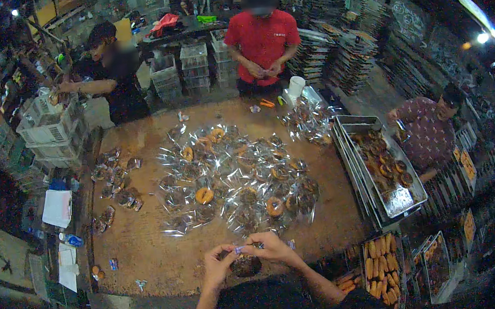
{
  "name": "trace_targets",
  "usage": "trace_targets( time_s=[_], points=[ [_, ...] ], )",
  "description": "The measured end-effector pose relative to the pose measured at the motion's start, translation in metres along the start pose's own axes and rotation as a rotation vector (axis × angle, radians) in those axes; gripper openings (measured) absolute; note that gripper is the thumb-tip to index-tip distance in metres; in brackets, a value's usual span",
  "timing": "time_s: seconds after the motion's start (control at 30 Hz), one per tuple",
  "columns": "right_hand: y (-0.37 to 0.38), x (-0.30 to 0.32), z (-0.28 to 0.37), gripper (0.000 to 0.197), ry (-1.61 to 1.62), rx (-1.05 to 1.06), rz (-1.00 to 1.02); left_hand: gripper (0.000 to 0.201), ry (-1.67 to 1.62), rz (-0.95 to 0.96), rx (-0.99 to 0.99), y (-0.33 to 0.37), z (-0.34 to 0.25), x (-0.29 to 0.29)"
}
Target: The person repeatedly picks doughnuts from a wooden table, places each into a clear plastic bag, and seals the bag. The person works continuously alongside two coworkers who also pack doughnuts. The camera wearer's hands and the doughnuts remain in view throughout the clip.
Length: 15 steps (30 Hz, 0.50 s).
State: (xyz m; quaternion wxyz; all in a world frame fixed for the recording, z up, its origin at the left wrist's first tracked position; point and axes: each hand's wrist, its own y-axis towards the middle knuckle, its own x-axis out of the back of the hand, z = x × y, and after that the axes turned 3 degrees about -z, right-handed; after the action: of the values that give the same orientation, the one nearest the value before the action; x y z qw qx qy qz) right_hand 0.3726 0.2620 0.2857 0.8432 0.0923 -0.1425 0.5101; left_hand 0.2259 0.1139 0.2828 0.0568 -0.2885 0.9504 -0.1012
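Close to the table's front edge, my left hand (218, 265) and my right hand (269, 248) meet with pinched fingers on a small purple strip (240, 250). Just below them is a dark brown doughnut (246, 267), partly covered by my fingers. Whether the strip is joined to a bag around it cannot be made out. Beyond my hands lies a broad heap of doughnuts in clear plastic bags (246, 197), some dark and some golden, such as the golden ring doughnut (204, 196).
The wooden table (143, 250) carries more bagged pieces (119, 186) at left. Metal trays (406, 201) of dark doughnuts stand at right, long rolls (383, 267) below them. White crates (52, 130) are stacked at left. Three other people work around the table, one in a red shirt (259, 38).
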Motion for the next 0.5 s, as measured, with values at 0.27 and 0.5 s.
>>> trace_targets(
  time_s=[0.27,0.5],
  points=[
    [0.000,-0.001,0.002,0.017,-0.181,0.218,-0.152,0.012,0.135,0.032,0.000,0.000,-0.004,0.001],
    [0.013,-0.016,0.027,0.010,0.255,0.084,-0.938,0.016,0.098,-0.152,-0.021,-0.003,0.007,-0.006]
  ],
)
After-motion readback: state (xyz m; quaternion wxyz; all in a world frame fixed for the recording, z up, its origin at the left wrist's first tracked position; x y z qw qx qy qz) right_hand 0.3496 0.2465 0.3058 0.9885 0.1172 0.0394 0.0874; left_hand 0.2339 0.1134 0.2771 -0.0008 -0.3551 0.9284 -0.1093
